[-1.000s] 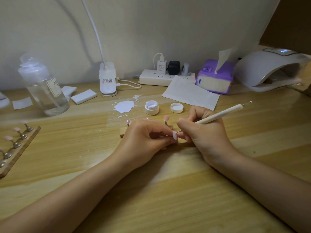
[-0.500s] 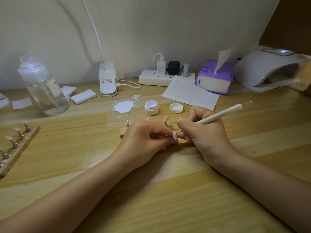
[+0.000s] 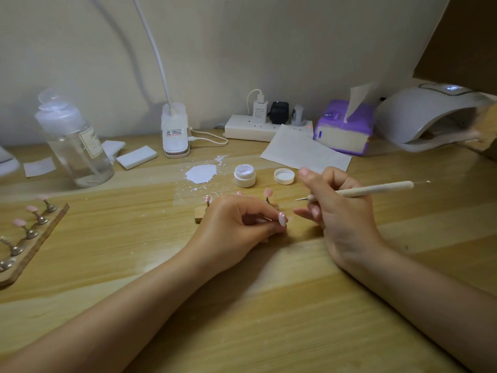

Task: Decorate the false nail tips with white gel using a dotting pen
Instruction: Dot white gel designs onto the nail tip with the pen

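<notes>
Right hand (image 3: 341, 211) grips the dotting pen (image 3: 373, 189), fingers curled round its shaft; the metal point aims left, clear of the work. Left hand (image 3: 242, 224) pinches a stem carrying one pink nail tip (image 3: 282, 219), which shows small white dots and sits just left of the right fingertips (image 3: 304, 212). Progress, as judged: this tip is at least partly dotted; behind the left hand, the tip (image 3: 207, 198) at the left of the near holder (image 3: 200, 214) appears dotted too, and the tip (image 3: 268, 191) at its right looks plain. Tips on the far-left rack (image 3: 40, 238) appear plain, so most work seems left. The open gel jar (image 3: 244, 175) and its lid (image 3: 284, 176) stand just beyond the hands, a white smear (image 3: 201, 173) to their left. Open tabletop (image 3: 269, 305) lies near the viewer; the far edge is crowded by a bottle (image 3: 75, 146), tissue pack (image 3: 343, 130) and nail lamp (image 3: 430, 117).
</notes>
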A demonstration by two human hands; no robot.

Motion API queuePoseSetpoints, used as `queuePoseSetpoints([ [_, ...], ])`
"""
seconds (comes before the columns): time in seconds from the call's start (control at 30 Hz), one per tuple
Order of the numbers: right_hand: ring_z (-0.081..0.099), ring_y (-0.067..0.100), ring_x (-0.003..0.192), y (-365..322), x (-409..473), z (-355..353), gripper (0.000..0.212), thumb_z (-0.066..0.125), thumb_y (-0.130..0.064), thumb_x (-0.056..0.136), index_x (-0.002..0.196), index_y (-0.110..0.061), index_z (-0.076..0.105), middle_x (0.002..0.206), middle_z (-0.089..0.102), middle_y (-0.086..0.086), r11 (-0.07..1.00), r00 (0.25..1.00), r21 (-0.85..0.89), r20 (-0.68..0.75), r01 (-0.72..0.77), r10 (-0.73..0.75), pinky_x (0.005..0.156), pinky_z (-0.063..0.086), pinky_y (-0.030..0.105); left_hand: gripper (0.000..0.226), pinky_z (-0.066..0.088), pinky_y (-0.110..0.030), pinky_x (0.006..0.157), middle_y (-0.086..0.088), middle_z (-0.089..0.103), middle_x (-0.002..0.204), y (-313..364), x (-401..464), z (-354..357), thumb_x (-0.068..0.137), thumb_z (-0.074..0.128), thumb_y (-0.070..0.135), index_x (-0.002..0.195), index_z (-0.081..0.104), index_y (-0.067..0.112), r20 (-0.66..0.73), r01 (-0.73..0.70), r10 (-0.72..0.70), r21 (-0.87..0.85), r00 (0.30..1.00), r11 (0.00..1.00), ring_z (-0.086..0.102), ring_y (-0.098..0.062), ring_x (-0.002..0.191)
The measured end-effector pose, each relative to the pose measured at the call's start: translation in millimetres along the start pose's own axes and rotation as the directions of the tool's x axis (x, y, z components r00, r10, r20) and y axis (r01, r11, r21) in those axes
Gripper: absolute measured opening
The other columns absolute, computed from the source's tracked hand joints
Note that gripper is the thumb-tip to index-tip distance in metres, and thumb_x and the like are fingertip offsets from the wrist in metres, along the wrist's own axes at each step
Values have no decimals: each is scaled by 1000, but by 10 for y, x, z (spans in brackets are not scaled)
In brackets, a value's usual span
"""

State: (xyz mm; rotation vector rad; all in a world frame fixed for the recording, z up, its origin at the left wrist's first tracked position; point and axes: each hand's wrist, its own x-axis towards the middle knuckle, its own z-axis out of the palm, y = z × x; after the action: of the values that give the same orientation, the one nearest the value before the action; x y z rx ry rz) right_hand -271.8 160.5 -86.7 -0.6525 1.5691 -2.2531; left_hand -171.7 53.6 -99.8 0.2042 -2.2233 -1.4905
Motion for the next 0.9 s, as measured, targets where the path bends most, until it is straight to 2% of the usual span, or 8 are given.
queuePoseSetpoints([
  [0.1,40,2,34,-36,21,-7,39,70,-41,62,38,-22,46,37,39,-12,998,1000,-60,-15,5,-5,42,44,16,19,55,-27,66,8,69,71,14,-3,-2,74,72,3,72,71,22,10,2,-2,2,1000,1000,65,-12,66],
  [0.23,49,-2,44,-127,125,11,34,71,-49,52,46,-23,49,42,47,-14,976,996,-204,63,77,-66,47,46,15,20,53,-21,62,9,68,69,32,-7,-5,75,72,2,70,71,22,18,-6,6,-2,1000,1000,62,-6,60],
  [0.37,51,-2,45,-211,368,109,30,74,-40,66,60,-21,51,45,53,-12,946,981,-294,176,136,-86,53,49,15,20,53,-21,62,10,68,68,33,-11,-7,74,72,2,69,70,22,19,-19,20,-12,1000,1000,65,-10,62],
  [0.47,53,0,45,-230,576,238,27,68,-35,80,66,-17,54,45,57,-9,882,959,-425,267,206,-95,53,49,15,18,54,-31,63,2,69,72,28,-8,2,74,72,3,70,70,20,6,-12,12,-23,1000,1000,68,-30,72],
  [0.53,54,0,45,-202,703,324,28,69,-33,81,67,-17,51,43,57,-8,853,956,-486,289,193,-51,54,49,17,18,53,-34,62,-4,70,73,23,0,3,75,71,1,70,70,18,5,-6,6,-20,1000,1000,68,-32,72],
  [0.67,52,2,41,-87,869,461,41,74,-32,76,54,-16,44,37,53,-7,769,957,-609,289,194,-12,47,44,13,16,52,-27,60,5,69,70,20,-3,-3,75,71,-1,68,70,14,9,10,-10,-33,1000,999,63,-15,64],
  [0.8,50,14,55,32,944,540,43,76,-29,73,52,-16,41,51,51,-3,692,964,-692,264,207,-24,59,41,26,17,52,-30,59,0,70,72,15,3,-3,76,71,0,67,69,14,3,1,-1,-35,1000,999,66,-33,71],
  [0.9,46,12,55,95,963,586,39,73,-22,73,50,-18,41,51,47,-5,636,962,-736,270,232,-38,60,39,29,15,52,-28,59,-3,70,73,14,3,-3,76,70,1,69,70,14,3,-3,3,-43,1000,999,65,-33,70],
])
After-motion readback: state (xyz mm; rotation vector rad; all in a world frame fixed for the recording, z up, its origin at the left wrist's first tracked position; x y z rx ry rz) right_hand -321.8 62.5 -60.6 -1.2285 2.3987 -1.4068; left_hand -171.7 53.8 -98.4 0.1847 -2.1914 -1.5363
